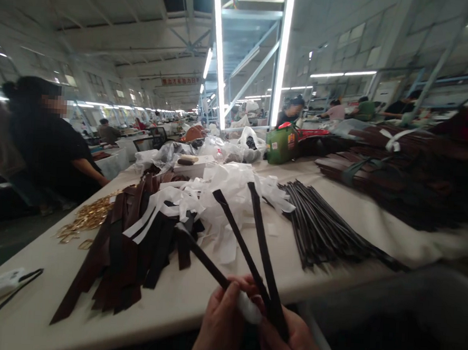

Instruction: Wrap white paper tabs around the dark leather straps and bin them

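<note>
At the table's near edge, my left hand point(219, 322) is closed on a thin dark leather strap point(205, 259) that points up and left. My right hand point(297, 340) grips two more dark straps, a narrow one point(241, 241) and a wider one point(264, 245), fanned upward. Between the hands sits a small white wad point(249, 307), its material unclear. A pile of flat brown and black leather strips point(121, 263) lies to the left, with white paper strips point(164, 205) on top. Right of the held straps is a bundle of dark rolled straps point(321, 228).
Gold metal buckles point(91, 214) lie at the table's left. Plastic bags point(220, 148) and a green container point(281, 144) stand at the back. Bundled brown strips point(370, 157) are at the right, above a grey bin point(400, 312). A person point(49, 137) stands at left.
</note>
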`<state>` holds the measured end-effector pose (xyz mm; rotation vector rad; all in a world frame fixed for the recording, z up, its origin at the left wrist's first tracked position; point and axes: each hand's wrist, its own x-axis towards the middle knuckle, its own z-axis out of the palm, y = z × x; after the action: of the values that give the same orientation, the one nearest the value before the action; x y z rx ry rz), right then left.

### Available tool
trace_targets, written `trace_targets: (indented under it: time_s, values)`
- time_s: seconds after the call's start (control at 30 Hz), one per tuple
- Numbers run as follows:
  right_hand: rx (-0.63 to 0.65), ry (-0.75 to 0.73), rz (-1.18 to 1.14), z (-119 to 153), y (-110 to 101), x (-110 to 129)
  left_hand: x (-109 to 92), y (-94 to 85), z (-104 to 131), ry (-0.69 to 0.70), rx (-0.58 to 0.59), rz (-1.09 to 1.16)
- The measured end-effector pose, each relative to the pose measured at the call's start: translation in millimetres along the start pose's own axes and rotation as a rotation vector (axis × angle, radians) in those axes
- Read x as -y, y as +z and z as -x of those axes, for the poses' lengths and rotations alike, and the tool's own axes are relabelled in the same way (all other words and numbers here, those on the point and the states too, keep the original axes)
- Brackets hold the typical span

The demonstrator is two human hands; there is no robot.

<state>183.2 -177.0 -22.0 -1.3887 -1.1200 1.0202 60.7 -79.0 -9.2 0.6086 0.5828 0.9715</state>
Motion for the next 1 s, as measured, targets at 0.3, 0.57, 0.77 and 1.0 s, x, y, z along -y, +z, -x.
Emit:
trace_targets:
  time_s: [0.3,0.57,0.77,1.0]
  values:
    - [-0.726,-0.009,0.395,76.0,-127.3,40.2,-8.5,-15.7,-4.9,-0.095,0.087,-0.456]
    - [-1.217,0.511,0.759,203.4,-235.6,-43.4,8.0,-30.4,-13.9,-0.21,0.103,-0.661]
    - [-1.06,0.753,0.782,231.0,-241.0,-107.9,22.6,-26.9,-12.9,-0.241,0.303,-0.776]
    - [-0.997,0.718,0.839,171.5,-270.4,-92.4,24.5,-37.9,-19.6,-0.191,0.329,-0.832]
